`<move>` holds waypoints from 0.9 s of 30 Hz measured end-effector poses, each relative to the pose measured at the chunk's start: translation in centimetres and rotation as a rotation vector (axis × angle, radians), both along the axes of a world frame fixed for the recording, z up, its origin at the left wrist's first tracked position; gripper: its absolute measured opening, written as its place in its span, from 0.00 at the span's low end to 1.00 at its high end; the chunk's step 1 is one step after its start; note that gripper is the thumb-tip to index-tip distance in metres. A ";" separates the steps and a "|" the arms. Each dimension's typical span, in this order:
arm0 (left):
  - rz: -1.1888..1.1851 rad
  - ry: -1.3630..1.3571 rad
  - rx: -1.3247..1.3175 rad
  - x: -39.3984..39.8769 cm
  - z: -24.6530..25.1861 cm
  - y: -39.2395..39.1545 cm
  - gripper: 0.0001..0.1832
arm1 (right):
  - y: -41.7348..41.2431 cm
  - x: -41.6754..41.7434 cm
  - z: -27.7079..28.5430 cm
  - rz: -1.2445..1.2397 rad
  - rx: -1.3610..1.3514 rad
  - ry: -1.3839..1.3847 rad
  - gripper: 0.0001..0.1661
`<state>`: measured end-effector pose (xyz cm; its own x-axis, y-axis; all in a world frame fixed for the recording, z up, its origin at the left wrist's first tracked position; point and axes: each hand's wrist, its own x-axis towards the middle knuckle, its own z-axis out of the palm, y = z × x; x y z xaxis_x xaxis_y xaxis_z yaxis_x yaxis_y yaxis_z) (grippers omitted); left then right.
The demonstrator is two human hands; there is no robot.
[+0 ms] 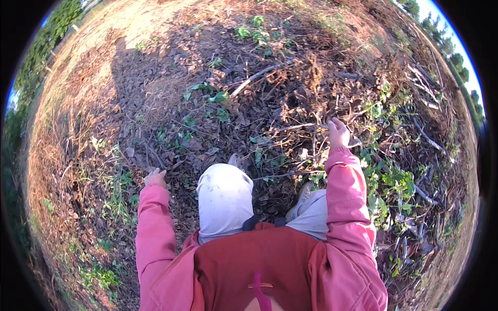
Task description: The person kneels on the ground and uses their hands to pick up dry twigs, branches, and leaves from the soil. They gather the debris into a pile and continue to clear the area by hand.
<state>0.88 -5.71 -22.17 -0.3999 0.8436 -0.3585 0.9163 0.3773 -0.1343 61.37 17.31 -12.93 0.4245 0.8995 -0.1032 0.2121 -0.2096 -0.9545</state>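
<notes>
My right hand (337, 133) is out ahead on the right, its fingers curled at the end of a thin dry stick (298, 126). The stick points left from the fingertips, low over dead leaves and vines. Off to the left, my left hand (155, 178) hovers near the leaf litter (183, 155) with its fingers apart and nothing visible in it. Between my arms, one bent knee in pale trousers (225, 202) juts forward. A shoe (301, 198) shows beside a second thin branch (288, 175) on the ground.
Farther ahead a thicker branch (253, 81) lies slanted across the leaves. Green leafy vines (393, 184) and several grey sticks (430, 140) spread along the right. Dry grass (66, 128) covers the left side. Trees (64, 23) stand at the rim.
</notes>
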 end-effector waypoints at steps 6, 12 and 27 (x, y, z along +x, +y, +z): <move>-0.434 -0.173 0.673 9.2 9.9 8.5 0.21 | 4.2 12.5 -6.9 -0.388 -0.003 -0.056 0.20; -0.727 -0.814 0.968 30.2 23.2 13.2 0.14 | 2.0 19.1 -10.3 -0.615 -0.091 0.336 0.16; -0.980 -1.138 0.519 42.3 18.9 16.7 0.09 | 12.0 14.8 9.0 -0.417 0.662 -0.681 0.25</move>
<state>43.14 10.98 -3.26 0.6134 0.7230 0.3178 0.3498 -0.6095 0.7115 76.16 29.36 -3.95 0.4984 0.4570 0.7367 0.7808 0.1327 -0.6106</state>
